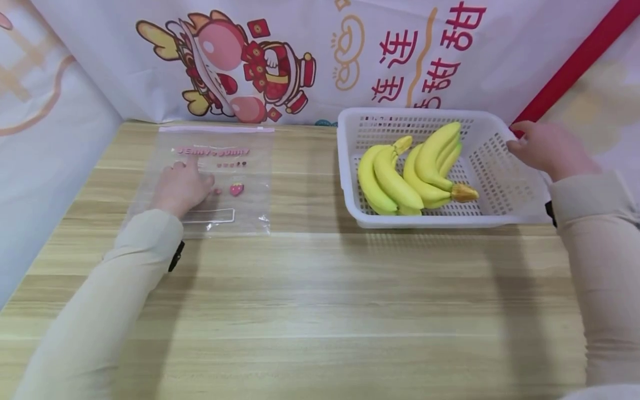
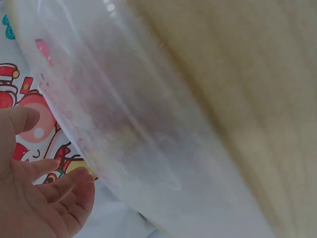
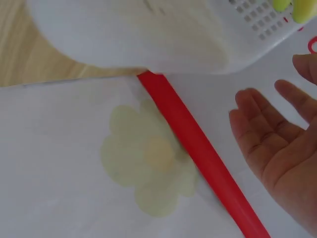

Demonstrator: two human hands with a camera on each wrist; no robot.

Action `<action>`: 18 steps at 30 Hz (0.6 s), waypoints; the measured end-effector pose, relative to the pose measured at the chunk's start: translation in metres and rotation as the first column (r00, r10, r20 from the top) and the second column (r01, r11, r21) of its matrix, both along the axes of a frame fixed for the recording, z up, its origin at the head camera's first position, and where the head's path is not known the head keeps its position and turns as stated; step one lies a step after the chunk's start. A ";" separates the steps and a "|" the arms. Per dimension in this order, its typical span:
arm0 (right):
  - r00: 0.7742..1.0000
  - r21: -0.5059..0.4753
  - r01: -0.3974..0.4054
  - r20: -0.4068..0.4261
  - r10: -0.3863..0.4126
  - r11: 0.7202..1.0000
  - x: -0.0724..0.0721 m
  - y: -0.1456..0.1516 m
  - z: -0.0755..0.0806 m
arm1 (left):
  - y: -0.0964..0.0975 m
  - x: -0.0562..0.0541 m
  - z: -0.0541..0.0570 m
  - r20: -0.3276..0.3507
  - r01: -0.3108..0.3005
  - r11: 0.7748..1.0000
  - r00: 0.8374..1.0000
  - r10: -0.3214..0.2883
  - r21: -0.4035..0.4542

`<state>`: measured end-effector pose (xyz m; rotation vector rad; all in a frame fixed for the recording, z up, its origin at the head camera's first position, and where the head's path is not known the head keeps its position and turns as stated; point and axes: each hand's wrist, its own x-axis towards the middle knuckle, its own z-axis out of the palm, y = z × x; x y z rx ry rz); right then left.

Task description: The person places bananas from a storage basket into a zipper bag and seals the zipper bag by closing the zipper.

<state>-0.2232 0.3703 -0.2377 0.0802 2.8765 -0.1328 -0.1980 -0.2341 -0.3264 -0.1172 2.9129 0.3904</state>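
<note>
A clear zip bag (image 1: pixel 255 205) with pink lettering and a strawberry print lies flat at the left of the table. Over it is my left hand (image 1: pixel 182 186), its index finger stretched toward the lettering. In the left wrist view that hand (image 2: pixel 49 193) has loosely bent fingers and nothing in its grasp; whether it touches the bag I cannot tell. My right hand (image 1: pixel 552 147) is by the right end of a white plastic basket (image 1: pixel 350 205). The right wrist view shows this hand (image 3: pixel 282 139) with relaxed fingers, holding nothing. Two bunches of yellow bananas (image 1: pixel 395 178) lie in the basket.
The wooden table (image 1: pixel 320 311) stretches in front of the bag and basket. Behind them hangs a white printed cloth (image 1: pixel 310 33) with a cartoon figure and red characters. A red strip (image 1: pixel 575 61) runs down the cloth toward the basket's far right corner.
</note>
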 end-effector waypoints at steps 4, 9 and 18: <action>1.000 -0.009 0.001 -0.001 -0.001 1.000 0.004 0.005 -0.013 | -0.004 0.002 -0.011 -0.002 -0.014 1.000 1.000 0.014 -0.007; 0.999 -0.029 0.009 -0.037 -0.010 1.000 0.010 0.014 -0.033 | -0.006 0.003 -0.018 -0.007 -0.030 0.999 1.000 0.030 -0.012; 0.966 -0.196 0.036 -0.246 -0.085 0.980 0.016 0.020 -0.061 | 0.004 0.003 -0.026 -0.021 -0.027 1.000 0.999 0.027 -0.005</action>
